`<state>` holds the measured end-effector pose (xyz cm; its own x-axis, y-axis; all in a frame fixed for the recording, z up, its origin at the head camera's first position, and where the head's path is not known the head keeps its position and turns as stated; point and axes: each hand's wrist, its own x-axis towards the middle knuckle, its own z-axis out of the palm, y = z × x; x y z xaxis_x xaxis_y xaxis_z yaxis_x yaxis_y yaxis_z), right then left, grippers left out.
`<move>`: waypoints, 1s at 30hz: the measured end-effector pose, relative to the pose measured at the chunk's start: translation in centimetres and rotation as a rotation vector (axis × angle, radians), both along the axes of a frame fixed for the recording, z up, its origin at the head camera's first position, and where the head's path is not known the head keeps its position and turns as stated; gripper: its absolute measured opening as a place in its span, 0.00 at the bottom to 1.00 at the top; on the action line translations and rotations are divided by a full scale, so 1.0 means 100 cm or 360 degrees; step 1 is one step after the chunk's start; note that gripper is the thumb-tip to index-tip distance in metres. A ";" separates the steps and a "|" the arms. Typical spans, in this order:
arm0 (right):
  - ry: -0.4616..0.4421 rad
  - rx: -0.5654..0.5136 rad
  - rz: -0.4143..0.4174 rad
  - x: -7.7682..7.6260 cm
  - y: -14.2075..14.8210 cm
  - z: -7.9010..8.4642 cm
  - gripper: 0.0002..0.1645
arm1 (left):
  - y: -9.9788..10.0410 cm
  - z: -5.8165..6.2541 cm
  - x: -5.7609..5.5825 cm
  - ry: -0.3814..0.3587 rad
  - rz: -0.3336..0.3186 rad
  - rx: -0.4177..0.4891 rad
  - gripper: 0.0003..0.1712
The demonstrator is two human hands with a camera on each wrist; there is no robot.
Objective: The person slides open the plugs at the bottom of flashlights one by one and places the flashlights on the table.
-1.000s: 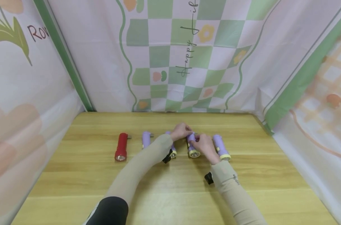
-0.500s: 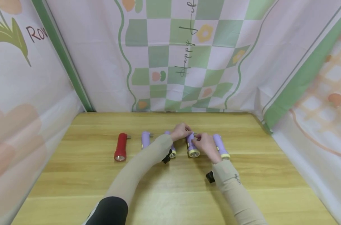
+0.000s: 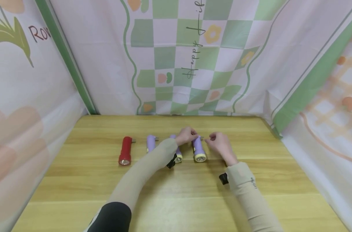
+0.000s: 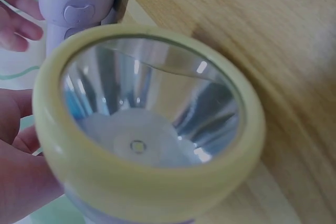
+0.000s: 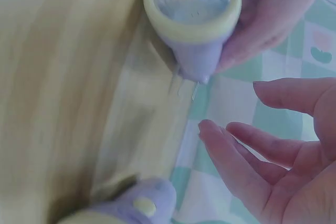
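Observation:
In the head view, my left hand (image 3: 186, 136) pinches the tail of a purple flashlight (image 3: 198, 149) with a yellow lens rim, which lies on the table. Metal plug prongs (image 3: 202, 138) stick out to the right near that tail. Just right of them my right hand (image 3: 220, 145) is apart from the flashlight; the right wrist view shows its fingers (image 5: 236, 177) spread and holding nothing. Another purple flashlight (image 4: 149, 192) fills the left wrist view and lies partly under my left forearm. A further purple flashlight (image 5: 152, 198) is hidden by my right hand in the head view.
At the left of the row are a red flashlight (image 3: 125, 151) and a purple flashlight (image 3: 151, 143), both with prongs out to the right. All lie on a wooden table (image 3: 176, 199). A patterned curtain (image 3: 190, 64) stands behind the table's back edge.
My right hand has let go of the flashlight's side and moved right, over the rightmost flashlight, uncovering the plug prongs. My left hand stays at the tail.

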<state>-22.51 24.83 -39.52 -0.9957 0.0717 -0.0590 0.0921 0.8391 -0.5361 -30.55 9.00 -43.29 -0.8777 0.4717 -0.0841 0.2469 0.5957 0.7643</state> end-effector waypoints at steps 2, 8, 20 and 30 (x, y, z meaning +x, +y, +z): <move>0.0007 -0.0036 -0.0010 -0.001 0.005 0.002 0.27 | 0.000 0.000 0.000 0.0000 -0.0006 0.0005 0.16; 0.0018 -0.0048 -0.0024 0.001 0.018 0.009 0.29 | -0.001 0.001 0.002 0.0014 -0.0018 0.0004 0.16; 0.0104 -0.0007 -0.0017 0.011 0.040 0.009 0.28 | 0.002 -0.001 0.002 0.0045 0.0001 -0.0026 0.15; 0.0068 0.0085 -0.0021 0.017 0.059 0.011 0.28 | 0.003 0.000 0.003 0.0045 -0.0015 -0.0006 0.16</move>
<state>-20.85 30.69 -38.44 -0.9962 0.0865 -0.0122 0.0812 0.8656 -0.4941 -30.25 9.30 -43.32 -0.8755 0.4794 -0.0610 0.2740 0.5963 0.7546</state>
